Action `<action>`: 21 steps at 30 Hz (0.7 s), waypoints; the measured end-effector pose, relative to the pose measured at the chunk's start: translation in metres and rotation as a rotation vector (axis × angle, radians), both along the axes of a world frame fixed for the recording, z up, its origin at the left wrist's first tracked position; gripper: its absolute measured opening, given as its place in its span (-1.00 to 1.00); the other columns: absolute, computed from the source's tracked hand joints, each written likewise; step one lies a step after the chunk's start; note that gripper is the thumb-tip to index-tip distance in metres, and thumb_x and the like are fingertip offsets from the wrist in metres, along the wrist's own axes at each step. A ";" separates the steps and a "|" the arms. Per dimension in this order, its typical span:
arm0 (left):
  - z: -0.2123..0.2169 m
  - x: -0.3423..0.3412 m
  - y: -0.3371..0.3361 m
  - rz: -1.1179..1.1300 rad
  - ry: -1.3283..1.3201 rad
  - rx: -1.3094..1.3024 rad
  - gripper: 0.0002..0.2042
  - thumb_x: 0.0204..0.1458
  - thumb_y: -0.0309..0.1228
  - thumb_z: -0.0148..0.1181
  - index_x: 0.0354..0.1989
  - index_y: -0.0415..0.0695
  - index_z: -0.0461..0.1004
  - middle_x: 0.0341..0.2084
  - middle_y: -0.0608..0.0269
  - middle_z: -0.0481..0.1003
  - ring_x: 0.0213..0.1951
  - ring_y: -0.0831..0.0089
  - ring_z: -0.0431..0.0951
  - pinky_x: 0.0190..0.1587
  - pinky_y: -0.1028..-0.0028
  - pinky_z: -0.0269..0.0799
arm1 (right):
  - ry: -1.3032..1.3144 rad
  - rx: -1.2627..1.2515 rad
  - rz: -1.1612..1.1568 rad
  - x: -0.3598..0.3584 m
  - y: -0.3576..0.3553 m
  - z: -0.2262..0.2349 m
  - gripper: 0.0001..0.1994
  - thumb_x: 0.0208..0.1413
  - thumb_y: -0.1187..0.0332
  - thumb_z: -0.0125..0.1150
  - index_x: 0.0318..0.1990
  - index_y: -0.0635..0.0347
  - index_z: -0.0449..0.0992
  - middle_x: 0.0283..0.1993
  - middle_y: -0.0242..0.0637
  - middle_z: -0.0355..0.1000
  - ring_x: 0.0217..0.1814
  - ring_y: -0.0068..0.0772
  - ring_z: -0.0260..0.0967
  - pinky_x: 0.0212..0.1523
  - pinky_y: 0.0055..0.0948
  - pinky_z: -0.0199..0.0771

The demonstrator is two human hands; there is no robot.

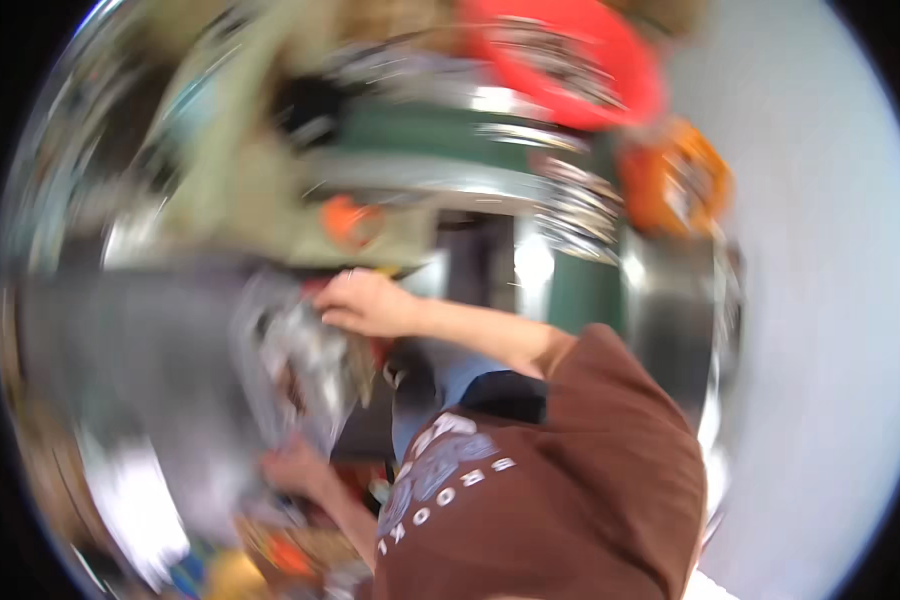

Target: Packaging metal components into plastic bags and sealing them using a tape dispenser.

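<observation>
A translucent plastic bag (315, 350) with greyish and brownish contents lies in front of me; blur hides what they are. My right hand (365, 302) is at the bag's far right edge, its fingers curled closed on the plastic. At the bag's near edge is my left hand (295, 468), smeared by motion, so its grip does not show. Beneath the bag spreads a dark grey surface (120, 350).
A red round basin (640, 85) with metallic-looking pieces stands at the top, near an orange container (650, 200). A small orange object (348, 220) lies on a pale green surface (245, 210). Yellow and orange items (232, 575) are at the lower left.
</observation>
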State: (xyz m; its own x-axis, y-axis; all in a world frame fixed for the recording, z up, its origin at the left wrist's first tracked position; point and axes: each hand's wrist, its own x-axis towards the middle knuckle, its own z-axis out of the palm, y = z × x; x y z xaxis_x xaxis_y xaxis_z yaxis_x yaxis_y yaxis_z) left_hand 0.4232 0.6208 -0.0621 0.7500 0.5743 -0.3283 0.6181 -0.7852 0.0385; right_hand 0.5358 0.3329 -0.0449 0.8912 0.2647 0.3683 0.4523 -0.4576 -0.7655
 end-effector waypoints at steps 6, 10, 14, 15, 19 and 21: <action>0.037 0.069 -0.058 -0.709 -0.983 -0.017 -0.46 0.00 -0.32 0.16 0.11 -0.32 0.13 -0.12 -0.06 0.33 -0.11 0.13 0.36 -0.04 0.27 0.28 | -0.046 0.274 -1.466 -0.275 -0.292 0.037 -0.87 0.04 0.41 0.12 -0.25 0.19 0.48 -0.34 -0.31 0.47 -0.25 -0.51 0.39 -0.15 -0.48 0.39; 0.059 0.079 -0.221 -0.813 -0.489 -0.886 -0.61 0.11 -0.39 0.02 0.10 -0.21 0.21 -0.18 0.13 0.38 -0.19 0.41 0.38 -0.15 0.47 0.32 | -0.327 0.184 -2.234 -0.515 -0.437 0.069 -0.79 0.09 0.32 0.08 -0.26 0.31 0.45 -0.44 -0.35 0.43 -0.43 -0.59 0.33 -0.36 -0.56 0.34; 0.054 0.031 -0.338 -1.047 -0.198 -1.008 -0.70 0.12 -0.38 0.03 -0.02 -0.26 0.33 -0.25 0.22 0.41 -0.23 0.50 0.39 -0.19 0.54 0.33 | 0.433 0.187 -2.445 -0.641 -0.531 -0.015 -0.42 -0.21 0.01 0.33 -0.25 0.45 0.42 -0.34 -0.08 0.46 -0.36 -0.39 0.43 -0.30 -0.51 0.40; 0.054 0.016 -0.360 -1.064 -0.173 -1.027 -0.73 0.12 -0.38 0.03 -0.06 -0.26 0.36 -0.28 0.22 0.43 -0.29 0.52 0.41 -0.24 0.56 0.34 | 0.740 0.371 -2.294 -0.645 -0.545 -0.028 -0.29 -0.31 -0.08 0.37 -0.23 0.51 0.41 -0.27 0.02 0.46 -0.28 -0.31 0.45 -0.24 -0.47 0.42; 0.077 -0.024 -0.424 -1.262 -0.048 -0.795 -0.76 0.11 -0.39 0.03 -0.10 -0.25 0.39 -0.35 0.21 0.46 -0.36 0.53 0.43 -0.30 0.56 0.36 | 1.005 0.609 -2.475 -0.569 -0.598 -0.054 0.42 -0.60 -0.33 0.37 0.27 0.43 -0.40 0.32 0.13 -0.16 0.34 -0.02 -0.08 0.27 -0.15 -0.06; 0.083 -0.032 -0.449 -1.315 0.013 -0.707 -0.77 0.11 -0.40 0.03 -0.12 -0.25 0.40 -0.38 0.20 0.47 -0.37 0.53 0.44 -0.30 0.55 0.37 | 1.214 0.682 -2.538 -0.526 -0.627 -0.040 0.40 -0.59 -0.34 0.36 0.29 0.31 -0.40 0.32 0.11 -0.15 0.35 0.02 -0.13 0.24 -0.01 -0.06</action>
State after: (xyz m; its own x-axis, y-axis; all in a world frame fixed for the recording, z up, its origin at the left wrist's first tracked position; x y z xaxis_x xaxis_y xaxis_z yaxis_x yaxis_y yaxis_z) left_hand 0.3908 0.1722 0.0206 0.5864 -0.7691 -0.2541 -0.4952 -0.5887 0.6390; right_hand 0.0094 -0.2944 -0.0854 -0.7706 -0.4705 -0.4298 -0.3435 0.8748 -0.3417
